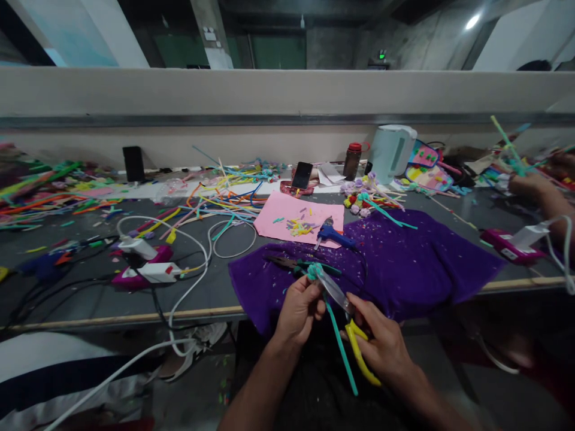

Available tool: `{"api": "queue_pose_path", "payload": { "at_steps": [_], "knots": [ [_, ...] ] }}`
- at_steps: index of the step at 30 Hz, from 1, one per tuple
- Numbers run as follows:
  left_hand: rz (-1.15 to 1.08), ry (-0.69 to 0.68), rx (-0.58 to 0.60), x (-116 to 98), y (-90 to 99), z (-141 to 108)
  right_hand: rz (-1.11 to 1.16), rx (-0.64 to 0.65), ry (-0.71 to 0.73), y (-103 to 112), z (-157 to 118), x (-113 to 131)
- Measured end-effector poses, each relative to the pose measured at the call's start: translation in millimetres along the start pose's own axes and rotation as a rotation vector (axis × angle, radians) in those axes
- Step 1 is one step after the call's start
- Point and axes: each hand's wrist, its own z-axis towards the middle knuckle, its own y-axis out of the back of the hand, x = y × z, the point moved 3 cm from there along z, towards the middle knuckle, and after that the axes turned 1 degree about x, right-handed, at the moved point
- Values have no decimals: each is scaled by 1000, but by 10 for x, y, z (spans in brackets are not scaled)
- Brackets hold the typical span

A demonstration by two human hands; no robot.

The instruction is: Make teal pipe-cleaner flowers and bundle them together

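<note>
My left hand [300, 305] pinches a teal pipe cleaner flower [314, 271] just above the table's near edge. From it a straight teal stem [342, 350] hangs down between my hands. Yellow-handled scissors [362, 356] are in my right hand [381, 335], their blades [333, 290] reaching up to the flower's right side. Whether the blades touch the flower I cannot tell. Behind my left hand, pliers [284, 262] lie on a purple cloth [413, 257]. A blue glue gun [335, 234] rests partly on a pink sheet [275, 209] scattered with short coloured pieces [299, 227].
Pipe cleaners [224, 203] spread across the table's left half, near white cables [204, 239] and a magenta power strip [139, 272]. A kettle [390, 152], a bottle [353, 161] and a phone [302, 175] stand behind. Another person's hand [530, 184] works at right.
</note>
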Motion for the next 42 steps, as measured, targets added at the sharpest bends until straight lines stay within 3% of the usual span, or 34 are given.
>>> {"api": "queue_pose_path", "payload": {
  "at_steps": [16, 30, 42],
  "knots": [
    [1, 2, -8, 21, 5, 9, -47, -12, 53, -12, -6, -4],
    [-3, 15, 2, 53, 7, 5, -217, -85, 60, 39, 50, 75],
    [-47, 15, 27, 72, 1, 7, -193, -43, 103, 12, 25, 29]
  ]
}}
